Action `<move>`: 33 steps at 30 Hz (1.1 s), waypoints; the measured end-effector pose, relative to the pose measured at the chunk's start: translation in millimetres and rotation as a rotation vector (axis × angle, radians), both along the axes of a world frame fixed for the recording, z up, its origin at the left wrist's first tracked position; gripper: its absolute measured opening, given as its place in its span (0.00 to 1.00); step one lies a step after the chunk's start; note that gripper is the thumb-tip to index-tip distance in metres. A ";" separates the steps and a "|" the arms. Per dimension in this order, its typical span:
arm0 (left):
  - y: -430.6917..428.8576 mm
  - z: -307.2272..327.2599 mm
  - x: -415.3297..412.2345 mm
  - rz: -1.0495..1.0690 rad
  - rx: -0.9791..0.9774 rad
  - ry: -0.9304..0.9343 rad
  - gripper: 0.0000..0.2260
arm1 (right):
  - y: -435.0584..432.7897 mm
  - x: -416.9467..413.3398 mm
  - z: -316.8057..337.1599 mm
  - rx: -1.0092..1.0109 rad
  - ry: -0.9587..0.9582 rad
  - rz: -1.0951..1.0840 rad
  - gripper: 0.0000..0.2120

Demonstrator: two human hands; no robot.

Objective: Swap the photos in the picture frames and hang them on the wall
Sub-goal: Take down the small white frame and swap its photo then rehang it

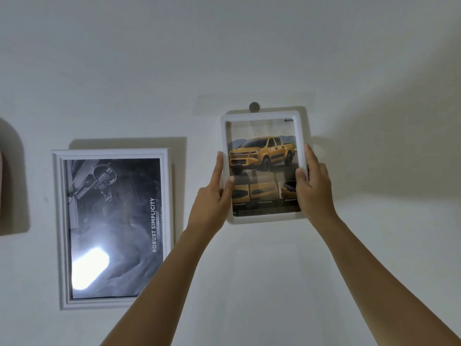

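**Small frame held up to the wall with both hands**

White wall (249, 46) fills the whole view. On its left side hangs a large white frame (112, 153), upright, with a dark photo (112, 208) of a car interior; a bright glare (89, 265) lies on the glass low down. At the far left edge a pinkish thing (1, 166) is cut off, and I cannot tell what it is. A round grey disc (254, 106) sits on the wall, just above the small white frame (259, 115), touching its top rim or nearly so.

This small frame is upright, right of the large one and higher, and shows a yellow truck photo (264, 156). Both arms reach up from below. The left hand (214, 196) grips the left edge: thumb on the front, forefinger straight along the side. The right hand (315, 188) grips the right edge, thumb over the front rim, fingers going behind and covering the lower right part of the photo.
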State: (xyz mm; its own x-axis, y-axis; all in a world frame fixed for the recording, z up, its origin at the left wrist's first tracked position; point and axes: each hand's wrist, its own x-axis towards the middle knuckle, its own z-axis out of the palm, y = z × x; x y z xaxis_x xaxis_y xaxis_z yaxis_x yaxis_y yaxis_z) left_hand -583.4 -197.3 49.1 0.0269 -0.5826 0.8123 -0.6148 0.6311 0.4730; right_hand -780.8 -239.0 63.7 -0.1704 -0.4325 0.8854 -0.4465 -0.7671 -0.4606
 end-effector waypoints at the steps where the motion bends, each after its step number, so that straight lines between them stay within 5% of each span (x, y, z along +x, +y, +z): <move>1: 0.1 -2.6 0.3 0.039 -0.004 -0.022 0.25 | 0.5 0.0 -2.9 -0.002 -0.003 0.000 0.24; 18: 3.2 -24.4 -5.8 0.416 -0.221 -0.127 0.25 | -2.6 -2.7 -37.1 -0.063 0.067 -0.182 0.23; 33: 1.0 -37.2 0.9 0.410 -0.200 -0.180 0.27 | 0.5 -2.1 -46.7 -0.046 0.132 -0.186 0.24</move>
